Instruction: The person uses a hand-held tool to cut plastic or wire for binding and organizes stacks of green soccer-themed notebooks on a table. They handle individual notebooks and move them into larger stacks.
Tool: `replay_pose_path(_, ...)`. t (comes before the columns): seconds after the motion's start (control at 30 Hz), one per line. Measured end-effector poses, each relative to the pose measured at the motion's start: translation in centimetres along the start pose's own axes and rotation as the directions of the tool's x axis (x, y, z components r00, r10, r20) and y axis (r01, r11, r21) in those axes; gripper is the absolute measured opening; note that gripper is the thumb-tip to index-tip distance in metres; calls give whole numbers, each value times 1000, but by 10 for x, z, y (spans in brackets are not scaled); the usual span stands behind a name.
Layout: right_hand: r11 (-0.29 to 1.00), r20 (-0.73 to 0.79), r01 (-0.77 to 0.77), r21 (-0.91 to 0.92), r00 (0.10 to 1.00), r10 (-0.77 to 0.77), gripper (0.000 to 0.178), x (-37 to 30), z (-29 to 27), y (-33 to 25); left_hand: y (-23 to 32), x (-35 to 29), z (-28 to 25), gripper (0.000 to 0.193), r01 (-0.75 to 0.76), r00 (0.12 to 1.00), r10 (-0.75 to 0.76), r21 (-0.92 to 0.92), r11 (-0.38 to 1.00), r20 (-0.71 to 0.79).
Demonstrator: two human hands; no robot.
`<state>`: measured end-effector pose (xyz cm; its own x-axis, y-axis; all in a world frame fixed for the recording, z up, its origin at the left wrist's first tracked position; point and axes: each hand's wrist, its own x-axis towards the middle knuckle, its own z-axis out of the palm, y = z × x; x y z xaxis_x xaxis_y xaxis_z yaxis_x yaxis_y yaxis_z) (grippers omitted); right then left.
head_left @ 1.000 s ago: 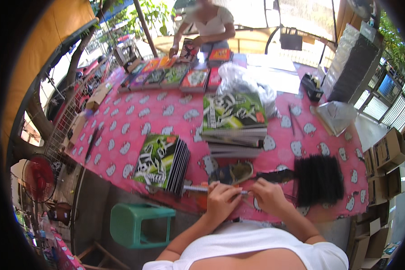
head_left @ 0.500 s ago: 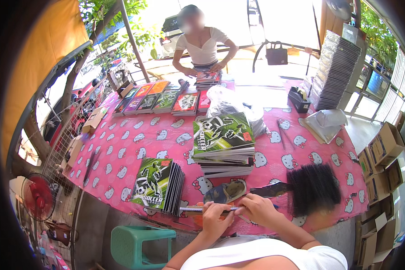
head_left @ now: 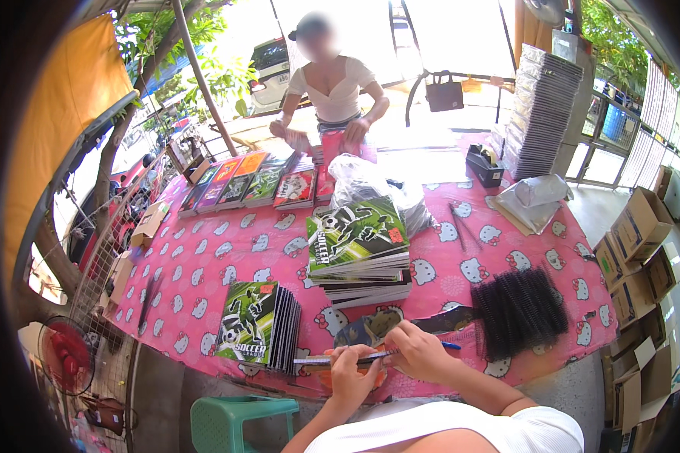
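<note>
My left hand grips a thin notebook, seen edge-on with its pale edge toward me, at the table's near side. At the notebook's right end, my right hand has its fingers pinched together on a dark spiral coil running along that edge; the fingertips partly hide it. Left of my hands stands a stack of green soccer notebooks. A taller stack of the same notebooks lies beyond them. To the right is a heap of black spiral coils.
A camouflage-patterned item and a blue pen lie by my hands. Across the pink table, a co-worker handles notebooks. A green stool stands at the near left, cardboard boxes at the right.
The view has shifted slightly. Both my hands keep hold of the notebook and coil, with the right hand's fingers moved a little. Across the table, the co-worker has raised some notebooks upright.
</note>
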<state>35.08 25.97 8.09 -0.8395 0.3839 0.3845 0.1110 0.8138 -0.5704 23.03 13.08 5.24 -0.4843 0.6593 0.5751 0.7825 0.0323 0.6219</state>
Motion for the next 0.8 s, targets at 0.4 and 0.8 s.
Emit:
replay_pose_path(0.4,999,16,30,34,999,-31,18,0,4,0,-2,-5,-2,35,5,999,-5,-19,1000,34)
replay_pose_path(0.8,994,42,106,-36,994,-105,14,0,14,1,0,4,-14,39,-16,994,26,-91,996,110)
